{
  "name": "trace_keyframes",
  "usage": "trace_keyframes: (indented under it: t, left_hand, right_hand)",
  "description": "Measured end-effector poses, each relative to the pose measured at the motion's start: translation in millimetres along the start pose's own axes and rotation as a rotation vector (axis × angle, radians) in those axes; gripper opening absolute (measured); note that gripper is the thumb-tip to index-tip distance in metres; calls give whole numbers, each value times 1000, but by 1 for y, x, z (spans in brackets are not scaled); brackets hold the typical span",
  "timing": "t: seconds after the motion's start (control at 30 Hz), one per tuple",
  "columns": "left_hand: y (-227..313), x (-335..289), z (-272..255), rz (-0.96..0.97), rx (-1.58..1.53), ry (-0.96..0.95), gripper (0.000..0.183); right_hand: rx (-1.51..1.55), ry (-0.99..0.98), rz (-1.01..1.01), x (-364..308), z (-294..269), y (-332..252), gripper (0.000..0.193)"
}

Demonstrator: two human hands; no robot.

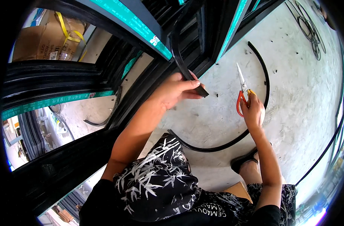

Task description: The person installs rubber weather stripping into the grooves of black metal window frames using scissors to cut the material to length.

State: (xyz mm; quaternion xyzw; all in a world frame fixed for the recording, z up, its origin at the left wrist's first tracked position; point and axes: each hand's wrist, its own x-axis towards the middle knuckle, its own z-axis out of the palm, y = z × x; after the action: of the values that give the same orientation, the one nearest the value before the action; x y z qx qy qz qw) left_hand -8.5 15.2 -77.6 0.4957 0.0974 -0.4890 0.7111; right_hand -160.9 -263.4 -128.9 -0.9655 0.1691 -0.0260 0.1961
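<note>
My left hand (178, 89) is closed on a black rubber seal strip (179, 60), thumb on top, close to the strip's cut end. From there the strip curves up and away along the dark window frames (123, 35). My right hand (253, 113) grips a pair of scissors (243, 90) by its handles, one red and one orange. Their silver blades point away from me, apart from the strip. Beneath the right hand, another length of black strip (268, 75) lies in a wide curve on the concrete floor.
Frames with teal protective tape (58, 103) stand at the left and far side. Through one opening shows a cardboard box (43, 37) with yellow strapping. A coiled black cable (311, 32) lies on the floor at the far right. Small dark scraps dot the floor.
</note>
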Motion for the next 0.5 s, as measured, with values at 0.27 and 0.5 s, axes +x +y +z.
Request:
trace_keyframes:
  t: [0.27, 0.5]
  left_hand:
    - [3, 34, -13, 425, 184, 413, 24]
    - [-6, 61, -3, 601, 112, 287, 20]
  right_hand:
    - [-138, -150, -94, 2, 2, -21, 15]
    - [1315, -420, 532, 26, 27, -112, 28]
